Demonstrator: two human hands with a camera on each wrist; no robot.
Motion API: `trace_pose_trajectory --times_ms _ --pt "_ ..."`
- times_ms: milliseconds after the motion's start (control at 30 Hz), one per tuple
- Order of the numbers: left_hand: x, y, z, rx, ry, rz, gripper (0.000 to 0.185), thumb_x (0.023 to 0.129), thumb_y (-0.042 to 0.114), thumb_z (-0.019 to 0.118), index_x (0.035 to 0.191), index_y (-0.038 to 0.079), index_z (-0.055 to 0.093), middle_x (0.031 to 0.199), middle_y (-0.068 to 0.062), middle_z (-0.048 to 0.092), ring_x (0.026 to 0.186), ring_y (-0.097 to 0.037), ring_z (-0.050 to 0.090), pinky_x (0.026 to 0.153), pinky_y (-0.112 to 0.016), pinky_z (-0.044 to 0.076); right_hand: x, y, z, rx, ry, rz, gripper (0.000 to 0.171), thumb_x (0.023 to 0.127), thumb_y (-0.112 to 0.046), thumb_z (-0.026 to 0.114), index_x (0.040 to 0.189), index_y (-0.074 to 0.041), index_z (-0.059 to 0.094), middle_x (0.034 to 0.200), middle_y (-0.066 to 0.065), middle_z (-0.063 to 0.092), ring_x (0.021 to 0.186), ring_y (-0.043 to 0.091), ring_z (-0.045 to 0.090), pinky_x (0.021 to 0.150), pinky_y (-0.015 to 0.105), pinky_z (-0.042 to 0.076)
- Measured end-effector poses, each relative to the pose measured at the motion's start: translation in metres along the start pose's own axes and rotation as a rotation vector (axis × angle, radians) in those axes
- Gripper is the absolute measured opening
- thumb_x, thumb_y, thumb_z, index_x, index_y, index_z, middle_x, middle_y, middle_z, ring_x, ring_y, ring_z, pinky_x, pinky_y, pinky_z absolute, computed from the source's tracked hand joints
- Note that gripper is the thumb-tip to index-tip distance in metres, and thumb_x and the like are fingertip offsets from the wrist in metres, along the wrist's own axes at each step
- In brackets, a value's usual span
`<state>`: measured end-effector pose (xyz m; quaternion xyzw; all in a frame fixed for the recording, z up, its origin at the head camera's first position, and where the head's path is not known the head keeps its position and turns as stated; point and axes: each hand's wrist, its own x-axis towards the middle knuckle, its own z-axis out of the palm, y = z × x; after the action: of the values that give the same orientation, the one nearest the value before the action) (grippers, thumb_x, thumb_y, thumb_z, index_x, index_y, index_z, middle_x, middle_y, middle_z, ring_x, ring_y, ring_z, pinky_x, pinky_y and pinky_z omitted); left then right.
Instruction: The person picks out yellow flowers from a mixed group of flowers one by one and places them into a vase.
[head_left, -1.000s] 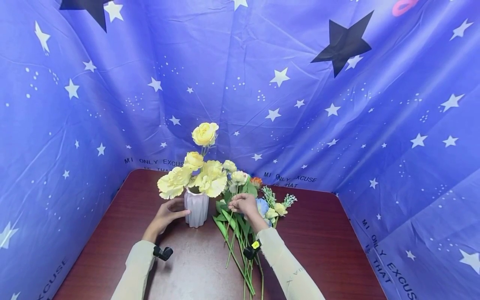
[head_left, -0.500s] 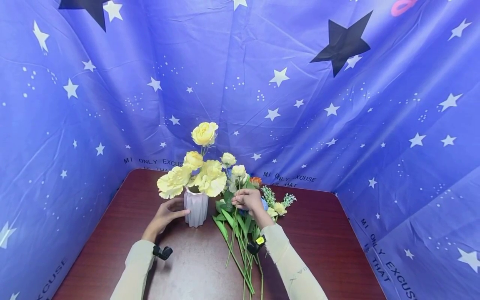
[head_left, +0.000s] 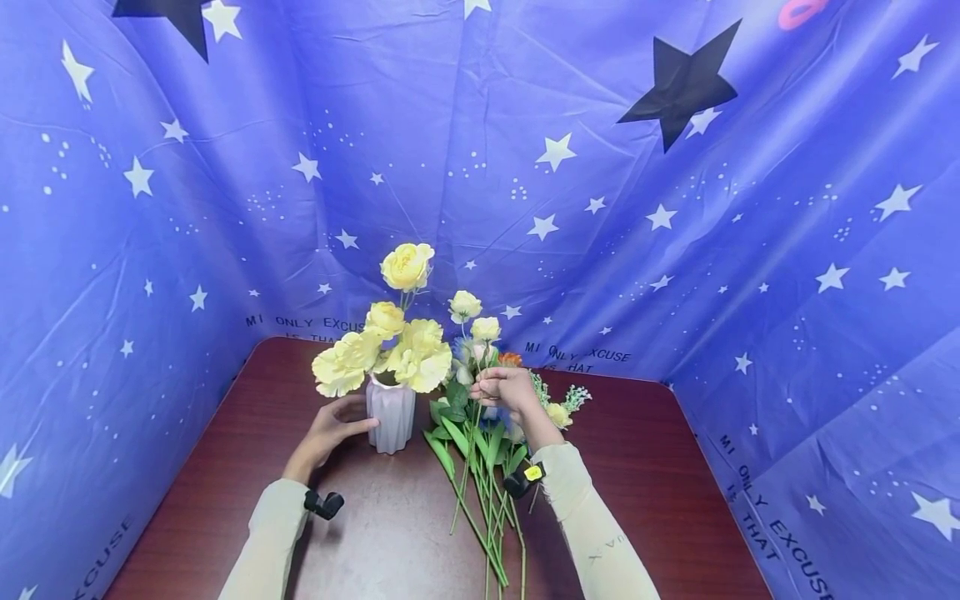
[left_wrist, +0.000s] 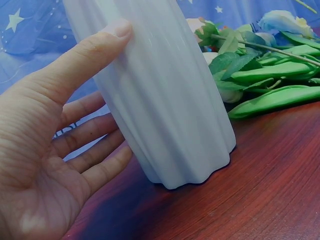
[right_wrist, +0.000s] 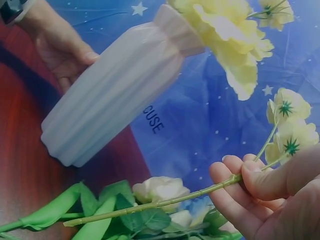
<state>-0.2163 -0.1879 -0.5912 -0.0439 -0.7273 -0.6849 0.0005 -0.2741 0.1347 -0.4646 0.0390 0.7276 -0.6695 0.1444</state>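
Observation:
A pale ribbed vase (head_left: pixel 391 421) stands upright on the table, with large yellow flowers (head_left: pixel 420 357) in its mouth. My left hand (head_left: pixel 330 429) holds its left side; in the left wrist view the thumb (left_wrist: pixel 107 42) lies on the front and the fingers reach behind. To the right of the vase, my right hand (head_left: pixel 504 390) pinches a thin green stem (right_wrist: pixel 165 202) between thumb and fingers. Two small pale-yellow blooms (head_left: pixel 486 329) top this artificial flower, and its bare lower end points toward the vase's base side in the right wrist view.
Under the right hand lies a pile of artificial flowers with green leaves (head_left: pixel 457 437), their stems stretching toward the front of the table (head_left: pixel 622 500). An orange bloom (head_left: pixel 510 359) and pale-green sprigs (head_left: pixel 576 398) show behind. A blue star-printed cloth (head_left: pixel 480 167) surrounds the table.
My right hand has moved up and slightly right, lifting the pale-yellow flower so its two blooms stand higher above the pile. The left hand stays at the vase.

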Motion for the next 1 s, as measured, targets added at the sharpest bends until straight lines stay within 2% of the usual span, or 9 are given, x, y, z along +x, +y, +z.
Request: trace_pose_trajectory --times_ms 233,433,633,867,1000 --pt "-0.001 -0.001 -0.002 -0.01 0.0 -0.012 0.056 0.087 0.007 0.08 0.134 -0.012 0.056 0.129 -0.034 0.062 0.098 0.0 0.066 0.085 -0.021 0.057 -0.003 -0.014 -0.003 -0.025 -0.021 -0.011 0.028 0.097 0.005 0.061 0.123 0.016 0.061 0.087 0.012 0.078 0.073 0.014 0.075 0.083 0.04 0.063" --pt "-0.002 0.001 -0.002 -0.019 -0.004 -0.005 0.056 0.088 0.005 0.079 0.135 -0.013 0.055 0.13 -0.036 0.06 0.098 0.0 0.065 0.085 -0.021 0.057 -0.005 -0.025 -0.001 0.004 -0.018 -0.053 0.025 0.096 0.007 0.062 0.119 0.015 0.064 0.085 0.013 0.077 0.072 0.015 0.075 0.086 0.043 0.061" --pt "-0.001 0.0 -0.002 -0.021 -0.005 0.007 0.055 0.088 0.005 0.078 0.134 -0.014 0.055 0.129 -0.036 0.061 0.098 0.0 0.067 0.085 -0.021 0.058 -0.01 -0.034 0.003 0.011 -0.024 -0.114 0.018 0.095 0.009 0.061 0.111 0.016 0.065 0.075 0.004 0.075 0.068 0.014 0.074 0.083 0.041 0.062" --pt "0.0 0.0 0.0 -0.014 0.008 -0.005 0.054 0.087 0.007 0.08 0.132 -0.011 0.057 0.125 -0.028 0.067 0.098 0.0 0.067 0.085 -0.021 0.058 -0.016 -0.044 0.009 0.046 -0.029 -0.149 0.024 0.095 0.011 0.061 0.117 0.02 0.062 0.075 0.003 0.075 0.068 0.014 0.074 0.076 0.033 0.064" --pt "-0.001 0.001 0.0 -0.021 0.006 -0.002 0.054 0.087 0.006 0.079 0.133 -0.012 0.056 0.126 -0.03 0.066 0.098 0.001 0.067 0.085 -0.021 0.057 -0.018 -0.047 0.011 0.067 -0.019 -0.164 0.026 0.094 0.011 0.061 0.119 0.02 0.061 0.076 0.003 0.075 0.07 0.013 0.073 0.074 0.031 0.064"
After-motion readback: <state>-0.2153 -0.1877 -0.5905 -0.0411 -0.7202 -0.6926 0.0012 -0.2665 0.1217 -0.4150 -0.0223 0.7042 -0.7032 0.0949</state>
